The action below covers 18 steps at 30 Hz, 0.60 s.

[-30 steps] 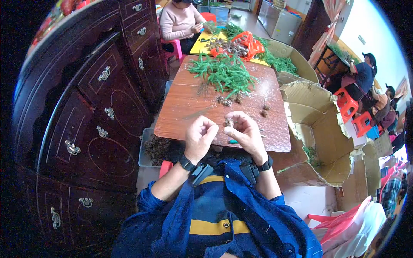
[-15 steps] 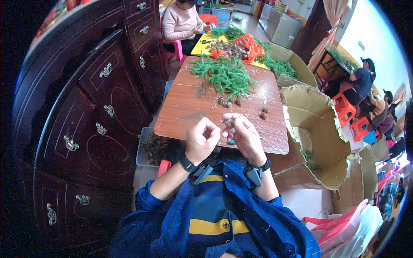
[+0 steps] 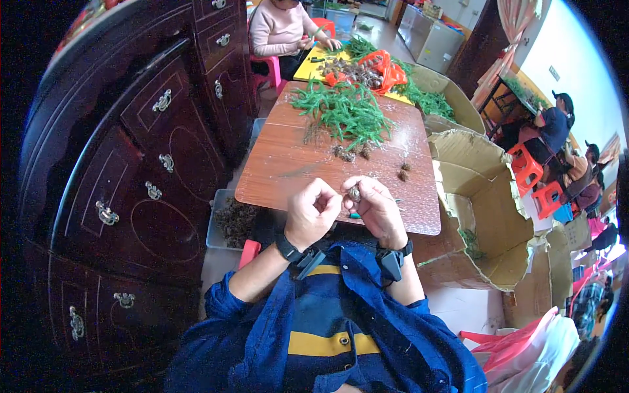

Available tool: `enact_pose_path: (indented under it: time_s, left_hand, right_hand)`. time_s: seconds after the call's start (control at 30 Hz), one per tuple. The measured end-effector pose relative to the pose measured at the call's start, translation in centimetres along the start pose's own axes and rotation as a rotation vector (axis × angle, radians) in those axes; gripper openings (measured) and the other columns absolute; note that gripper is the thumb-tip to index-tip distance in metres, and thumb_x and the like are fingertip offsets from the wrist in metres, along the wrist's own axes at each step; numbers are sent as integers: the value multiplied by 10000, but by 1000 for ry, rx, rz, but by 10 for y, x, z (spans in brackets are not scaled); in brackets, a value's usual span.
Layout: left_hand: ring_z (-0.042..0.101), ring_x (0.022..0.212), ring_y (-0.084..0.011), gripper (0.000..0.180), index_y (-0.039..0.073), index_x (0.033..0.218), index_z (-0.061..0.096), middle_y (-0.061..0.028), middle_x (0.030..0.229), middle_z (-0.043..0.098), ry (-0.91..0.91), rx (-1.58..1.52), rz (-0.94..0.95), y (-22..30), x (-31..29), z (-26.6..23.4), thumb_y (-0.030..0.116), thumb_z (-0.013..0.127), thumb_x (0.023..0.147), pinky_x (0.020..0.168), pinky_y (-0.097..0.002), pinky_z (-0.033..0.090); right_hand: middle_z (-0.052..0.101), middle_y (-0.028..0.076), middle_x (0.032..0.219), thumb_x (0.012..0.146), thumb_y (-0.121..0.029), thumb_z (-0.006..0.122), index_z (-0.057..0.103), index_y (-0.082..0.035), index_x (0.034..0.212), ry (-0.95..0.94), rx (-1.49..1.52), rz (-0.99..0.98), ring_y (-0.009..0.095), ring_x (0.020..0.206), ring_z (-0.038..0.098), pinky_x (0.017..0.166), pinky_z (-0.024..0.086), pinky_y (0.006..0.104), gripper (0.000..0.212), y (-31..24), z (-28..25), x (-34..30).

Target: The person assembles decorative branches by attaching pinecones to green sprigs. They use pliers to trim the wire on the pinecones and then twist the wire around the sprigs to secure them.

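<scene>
Over the near edge of the brown table [image 3: 272,167], both of my hands are raised close together. My right hand [image 3: 380,208] pinches a small brown pine cone [image 3: 354,193] between thumb and fingers. Beside it, my left hand [image 3: 309,211] is closed with thumb and forefinger together; whatever is in that pinch is too small to make out. A teal piece [image 3: 354,215] shows just under the right hand, mostly hidden. Two more cones [image 3: 404,171] lie to the right, and several [image 3: 350,152] sit below a heap of green artificial sprigs [image 3: 344,114].
A yellow table [image 3: 308,69] beyond holds cones and a red plastic bag [image 3: 391,75]; a person in pink sits there. Cardboard boxes [image 3: 488,216] stand at right, dark cabinets [image 3: 131,177] at left. A clear bin [image 3: 229,223] sits low left. Other people sit far right.
My left hand has moved slightly right, closer to the cone, which has turned in my right fingers. The person in pink has reached a hand toward the yellow table.
</scene>
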State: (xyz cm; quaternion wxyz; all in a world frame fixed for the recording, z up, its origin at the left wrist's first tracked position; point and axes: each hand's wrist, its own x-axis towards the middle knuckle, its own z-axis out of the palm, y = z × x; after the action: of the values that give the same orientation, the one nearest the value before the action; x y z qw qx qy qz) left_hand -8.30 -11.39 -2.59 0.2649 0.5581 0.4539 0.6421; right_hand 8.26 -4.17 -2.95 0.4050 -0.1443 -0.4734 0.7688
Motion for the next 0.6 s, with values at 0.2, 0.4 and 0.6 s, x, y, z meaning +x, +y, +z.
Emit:
enact_pose_path:
  time_s: [0.2,0.4,0.6]
  left_hand:
    - [532,597,-1,134,43,813,582,51,683,593,-12,-74,-3,3,-1,-2,3,675,901,509,-194,417]
    - [547,608,-5,126,41,819,588,44,693,611,-28,-44,-28,-8,-5,-12,4,672,907,525,-191,430]
    - [558,626,-10,93,32,851,604,36,719,623,-69,-101,-58,-7,-5,-12,-1,664,914,544,-189,440]
  right_hand:
    - [678,36,936,1004,-312,619,662,-6,1161,-48,106,30,140,842,648,709,506,256,347,8,-1,4]
    - [679,38,975,989,-306,639,663,-18,1115,92,93,2,151,878,654,748,513,272,315,20,7,3]
    - [684,47,983,992,-302,637,653,-26,1079,-77,57,-27,157,885,657,769,518,277,290,15,-3,1]
